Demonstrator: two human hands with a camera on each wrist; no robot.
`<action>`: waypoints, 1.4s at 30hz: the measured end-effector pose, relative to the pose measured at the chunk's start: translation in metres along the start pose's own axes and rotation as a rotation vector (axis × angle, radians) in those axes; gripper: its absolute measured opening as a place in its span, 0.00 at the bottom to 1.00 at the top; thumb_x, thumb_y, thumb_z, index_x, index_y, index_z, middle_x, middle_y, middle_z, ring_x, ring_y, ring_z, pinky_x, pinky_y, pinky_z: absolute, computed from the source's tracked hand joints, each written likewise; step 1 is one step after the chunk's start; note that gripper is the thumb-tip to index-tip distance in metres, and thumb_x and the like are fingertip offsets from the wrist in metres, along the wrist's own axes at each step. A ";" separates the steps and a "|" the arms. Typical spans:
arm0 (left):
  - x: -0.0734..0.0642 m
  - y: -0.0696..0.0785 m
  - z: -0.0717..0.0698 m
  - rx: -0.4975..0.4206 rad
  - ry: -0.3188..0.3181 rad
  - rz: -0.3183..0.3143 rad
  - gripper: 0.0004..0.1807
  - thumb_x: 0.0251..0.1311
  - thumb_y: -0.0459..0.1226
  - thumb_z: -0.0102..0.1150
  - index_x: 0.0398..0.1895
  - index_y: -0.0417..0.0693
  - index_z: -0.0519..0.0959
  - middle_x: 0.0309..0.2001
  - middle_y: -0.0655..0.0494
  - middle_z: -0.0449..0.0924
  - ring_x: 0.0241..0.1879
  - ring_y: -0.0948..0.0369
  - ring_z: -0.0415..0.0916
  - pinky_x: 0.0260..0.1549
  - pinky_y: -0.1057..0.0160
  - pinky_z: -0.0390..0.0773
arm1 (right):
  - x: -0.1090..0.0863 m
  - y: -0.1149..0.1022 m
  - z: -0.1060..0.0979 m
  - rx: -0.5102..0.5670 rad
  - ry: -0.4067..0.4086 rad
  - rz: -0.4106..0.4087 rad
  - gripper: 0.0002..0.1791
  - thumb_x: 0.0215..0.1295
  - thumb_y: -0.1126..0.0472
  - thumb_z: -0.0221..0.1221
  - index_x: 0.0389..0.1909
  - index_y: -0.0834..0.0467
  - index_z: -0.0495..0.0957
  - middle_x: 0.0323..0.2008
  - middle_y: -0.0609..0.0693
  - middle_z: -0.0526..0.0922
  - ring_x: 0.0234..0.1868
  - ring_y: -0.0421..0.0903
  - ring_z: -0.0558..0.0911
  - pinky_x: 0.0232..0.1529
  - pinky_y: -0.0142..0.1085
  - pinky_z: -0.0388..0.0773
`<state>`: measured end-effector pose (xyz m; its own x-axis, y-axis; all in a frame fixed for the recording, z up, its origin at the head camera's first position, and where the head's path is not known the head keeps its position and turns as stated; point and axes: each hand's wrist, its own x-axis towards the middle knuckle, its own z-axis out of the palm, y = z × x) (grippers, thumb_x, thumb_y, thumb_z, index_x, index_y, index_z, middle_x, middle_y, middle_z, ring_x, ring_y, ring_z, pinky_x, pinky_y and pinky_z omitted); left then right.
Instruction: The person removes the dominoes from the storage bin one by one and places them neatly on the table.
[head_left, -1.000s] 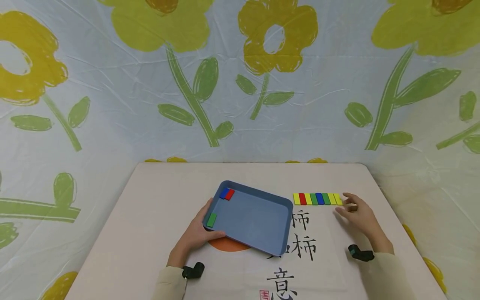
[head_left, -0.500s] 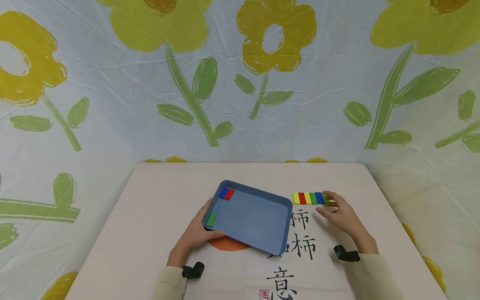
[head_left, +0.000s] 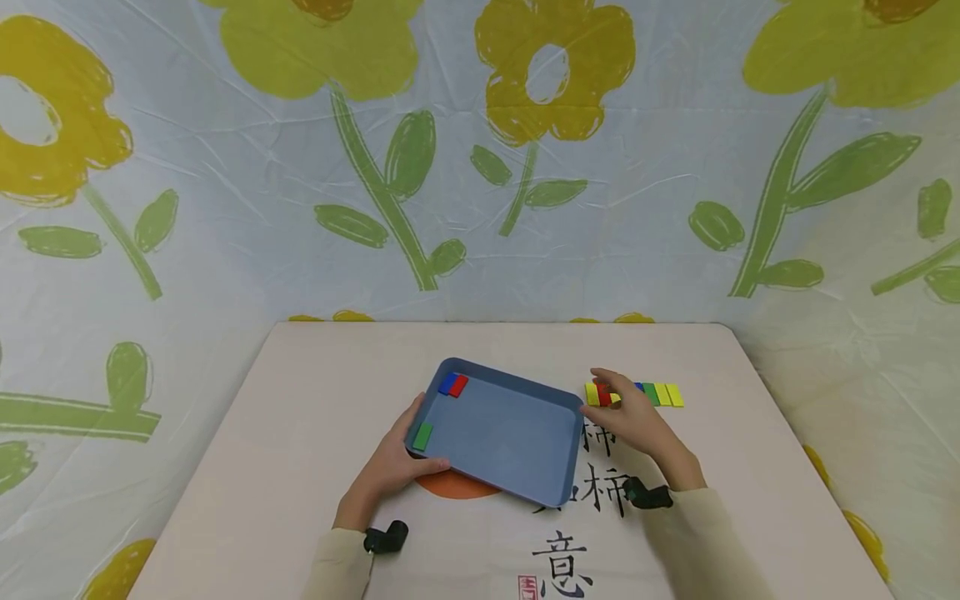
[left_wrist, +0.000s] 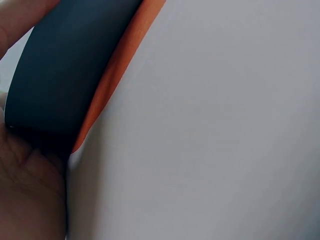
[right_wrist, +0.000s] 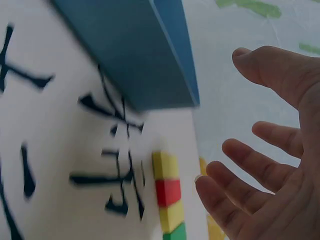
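Observation:
A blue-grey tray [head_left: 502, 437] lies at an angle on the table. My left hand [head_left: 392, 454] grips its near left corner, thumb over the near rim and fingers along the left side; the tray's outer wall [left_wrist: 60, 65] fills part of the left wrist view. Inside are a blue block [head_left: 447, 383], a red block [head_left: 458, 386] and a green block [head_left: 423, 436]. My right hand [head_left: 637, 417] hovers by the tray's right corner, fingers spread and holding nothing in the right wrist view. It partly hides a row of coloured blocks [head_left: 663, 395] standing right of the tray.
A cloth with black brush characters [head_left: 562, 567], a red seal [head_left: 528, 587] and an orange shape [head_left: 457, 485] lies under the tray. The table's back edge [head_left: 502, 322] meets a flower-printed curtain [head_left: 637, 233], which also hangs at both sides.
My right hand has moved left along the row of blocks, from its right end to near the tray's right corner. The left hand, tray and blocks have stayed put.

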<state>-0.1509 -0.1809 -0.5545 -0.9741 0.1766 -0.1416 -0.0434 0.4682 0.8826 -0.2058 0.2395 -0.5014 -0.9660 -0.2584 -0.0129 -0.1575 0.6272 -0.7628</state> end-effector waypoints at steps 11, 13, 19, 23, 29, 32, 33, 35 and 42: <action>0.001 0.002 -0.002 0.007 0.006 0.010 0.67 0.46 0.53 0.81 0.85 0.66 0.45 0.84 0.56 0.47 0.82 0.48 0.47 0.76 0.34 0.51 | 0.027 -0.039 0.034 0.004 -0.015 -0.136 0.46 0.65 0.50 0.71 0.78 0.59 0.60 0.72 0.64 0.68 0.71 0.65 0.71 0.64 0.59 0.76; 0.001 0.001 -0.003 0.009 0.010 0.012 0.67 0.46 0.53 0.81 0.85 0.65 0.45 0.84 0.56 0.47 0.82 0.48 0.47 0.76 0.34 0.52 | 0.031 -0.047 0.042 0.024 -0.026 -0.127 0.48 0.64 0.50 0.71 0.79 0.58 0.58 0.72 0.64 0.68 0.71 0.65 0.71 0.64 0.59 0.76; 0.001 0.000 -0.002 -0.002 0.015 0.022 0.67 0.46 0.53 0.82 0.85 0.65 0.45 0.84 0.56 0.47 0.82 0.48 0.47 0.76 0.34 0.51 | 0.039 -0.069 0.065 0.049 -0.043 -0.113 0.48 0.62 0.49 0.72 0.78 0.56 0.60 0.68 0.62 0.72 0.65 0.61 0.76 0.60 0.57 0.79; 0.000 0.001 -0.002 -0.008 0.025 0.019 0.68 0.45 0.52 0.82 0.85 0.64 0.46 0.83 0.55 0.48 0.82 0.47 0.48 0.76 0.34 0.51 | 0.043 -0.081 0.081 0.095 -0.066 -0.084 0.47 0.62 0.47 0.71 0.78 0.56 0.61 0.66 0.60 0.74 0.61 0.57 0.79 0.57 0.54 0.81; 0.000 0.003 -0.001 -0.019 0.028 0.009 0.67 0.46 0.52 0.82 0.85 0.63 0.46 0.83 0.56 0.48 0.81 0.47 0.49 0.76 0.33 0.51 | 0.050 -0.090 0.102 0.137 -0.130 -0.066 0.46 0.64 0.48 0.70 0.78 0.59 0.61 0.65 0.62 0.75 0.57 0.56 0.80 0.54 0.50 0.82; 0.000 0.003 0.000 -0.017 0.026 0.005 0.67 0.46 0.52 0.82 0.85 0.64 0.45 0.84 0.55 0.48 0.81 0.46 0.49 0.75 0.33 0.51 | 0.055 -0.091 0.109 0.145 -0.159 -0.060 0.44 0.64 0.49 0.70 0.77 0.59 0.63 0.64 0.62 0.76 0.57 0.56 0.81 0.51 0.50 0.83; 0.000 0.002 0.000 -0.016 0.025 0.005 0.67 0.46 0.52 0.82 0.85 0.64 0.45 0.84 0.55 0.48 0.81 0.46 0.49 0.75 0.32 0.52 | 0.057 -0.090 0.112 0.147 -0.168 -0.060 0.44 0.65 0.48 0.70 0.76 0.59 0.63 0.63 0.62 0.77 0.57 0.56 0.81 0.51 0.49 0.83; 0.000 0.002 0.000 -0.020 0.025 0.009 0.67 0.46 0.52 0.82 0.85 0.64 0.45 0.83 0.55 0.48 0.81 0.46 0.49 0.75 0.33 0.51 | 0.062 -0.090 0.117 0.154 -0.195 -0.058 0.43 0.65 0.48 0.69 0.76 0.59 0.64 0.62 0.60 0.78 0.57 0.56 0.82 0.50 0.48 0.84; -0.001 0.000 0.002 -0.021 0.012 0.014 0.67 0.47 0.53 0.81 0.85 0.66 0.44 0.84 0.55 0.47 0.81 0.46 0.48 0.75 0.33 0.52 | 0.075 -0.086 0.132 0.114 -0.243 -0.087 0.41 0.66 0.46 0.68 0.73 0.63 0.67 0.55 0.57 0.82 0.50 0.51 0.83 0.45 0.42 0.83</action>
<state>-0.1500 -0.1795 -0.5553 -0.9771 0.1725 -0.1244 -0.0347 0.4477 0.8935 -0.2378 0.0687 -0.5221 -0.8699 -0.4852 -0.0882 -0.2006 0.5115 -0.8356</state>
